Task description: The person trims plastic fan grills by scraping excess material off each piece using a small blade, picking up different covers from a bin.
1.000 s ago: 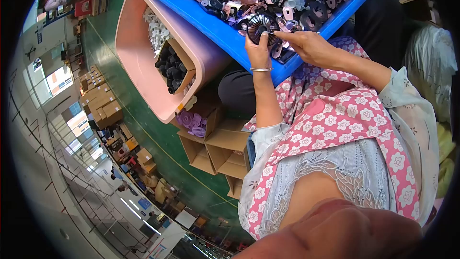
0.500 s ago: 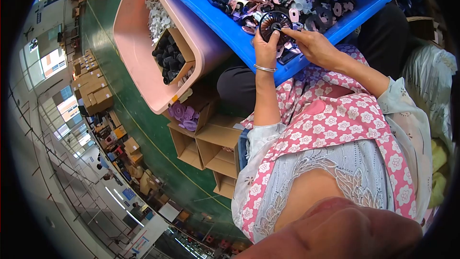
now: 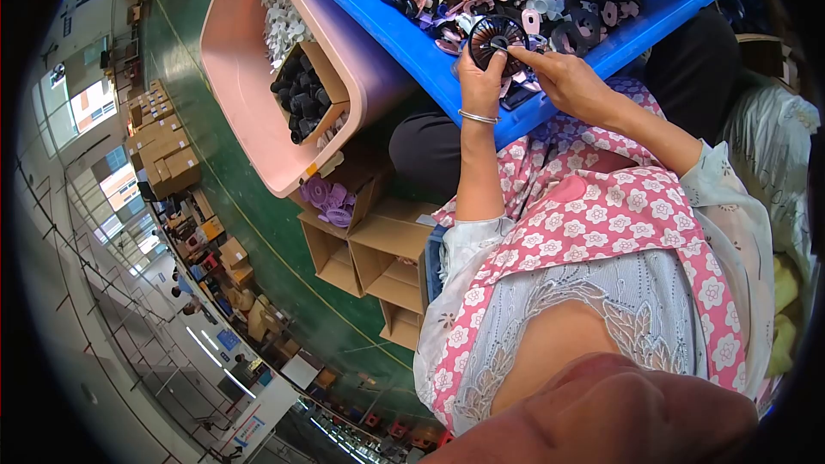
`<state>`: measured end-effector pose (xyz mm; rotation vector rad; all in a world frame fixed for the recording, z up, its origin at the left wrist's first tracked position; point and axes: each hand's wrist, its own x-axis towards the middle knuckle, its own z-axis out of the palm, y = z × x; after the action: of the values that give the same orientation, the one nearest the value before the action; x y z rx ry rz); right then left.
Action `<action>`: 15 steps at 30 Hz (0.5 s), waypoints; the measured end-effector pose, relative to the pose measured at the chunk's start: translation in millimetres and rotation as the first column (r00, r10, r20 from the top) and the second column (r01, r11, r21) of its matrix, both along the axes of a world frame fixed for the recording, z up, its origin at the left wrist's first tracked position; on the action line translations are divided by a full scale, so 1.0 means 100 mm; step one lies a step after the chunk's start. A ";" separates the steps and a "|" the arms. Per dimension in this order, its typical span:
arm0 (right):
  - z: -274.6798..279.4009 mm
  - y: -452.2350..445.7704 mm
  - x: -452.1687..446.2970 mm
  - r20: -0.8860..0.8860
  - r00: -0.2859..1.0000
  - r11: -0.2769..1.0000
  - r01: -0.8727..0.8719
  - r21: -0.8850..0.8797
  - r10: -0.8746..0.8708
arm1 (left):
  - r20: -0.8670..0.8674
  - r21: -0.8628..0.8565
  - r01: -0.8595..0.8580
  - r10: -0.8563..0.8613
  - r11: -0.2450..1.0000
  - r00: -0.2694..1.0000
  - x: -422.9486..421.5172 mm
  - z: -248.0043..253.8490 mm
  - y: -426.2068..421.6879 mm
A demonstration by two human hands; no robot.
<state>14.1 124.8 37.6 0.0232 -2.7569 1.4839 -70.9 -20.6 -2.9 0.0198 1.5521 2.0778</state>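
Note:
A round black fan-like part (image 3: 498,37) with thin radial ribs is held over the near edge of a blue bin (image 3: 404,56). My left hand (image 3: 481,82), with a bracelet at the wrist, grips its near rim, thumb on the front. Beside it, my right hand (image 3: 567,82) is closed, its index finger reaching to the part's centre; whether it pinches something small there is too fine to tell. Loose pink, black, purple and white plastic pieces (image 3: 537,4) fill the bin behind the hands.
A pink tub (image 3: 249,120) at the left holds white pieces (image 3: 284,26) and a carton of black parts (image 3: 301,99). Below it are cardboard boxes (image 3: 391,241) and purple parts (image 3: 328,200). Stacked cartons (image 3: 163,150) stand farther off on the green floor.
Both hands and the black part have shifted slightly right in the view, along with the bin. The left hand keeps its grip, and the right index finger stays near the part's centre.

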 end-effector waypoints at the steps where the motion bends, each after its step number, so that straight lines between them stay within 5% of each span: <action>1: -0.01 0.00 0.00 -0.013 1.000 1.000 0.007 -0.006 -0.007 | -0.028 -0.017 -0.005 0.004 1.000 1.000 0.01 0.01 0.00; 5: 0.00 0.01 -0.01 0.012 1.000 1.000 -0.004 0.000 0.004 | -0.130 -0.092 0.007 -0.019 0.996 0.991 0.00 0.02 0.01; 11: 0.15 0.04 -0.06 0.236 0.966 0.903 -0.191 0.386 0.104 | -0.269 -0.240 0.003 -0.070 0.971 0.960 0.05 -0.11 0.02; 15: 0.23 0.10 -0.17 0.230 0.946 0.871 -0.304 0.386 0.228 | -0.339 -0.300 -0.007 -0.100 0.954 0.936 0.05 -0.05 0.02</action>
<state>-2.9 135.2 60.1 0.3029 -3.2788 0.9345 -66.1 -18.7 -8.0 0.3320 2.0446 1.8531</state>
